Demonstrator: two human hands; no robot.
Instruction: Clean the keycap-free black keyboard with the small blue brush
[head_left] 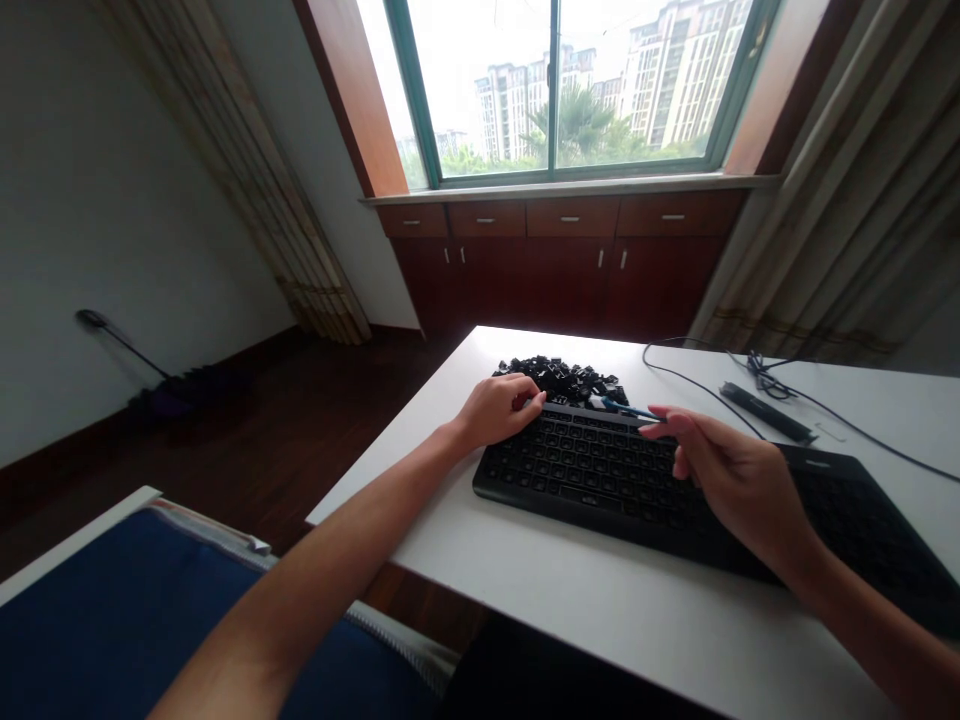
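Right hand [739, 480] pinches a slim blue tool [636, 411], keyboard [585, 468] beneath its fingers; left hand [496, 408] curls at the edge, hold unclear, loose keycaps [562, 378] just beyond. Seemingly cleaning; next calls for steadiness.

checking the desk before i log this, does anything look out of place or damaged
Yes: the keyboard shows bare key sockets, and a heap of small black pieces, probably its keycaps, lies loose behind it. That looks odd because keycaps normally cover the sockets. Nothing looks clearly broken.
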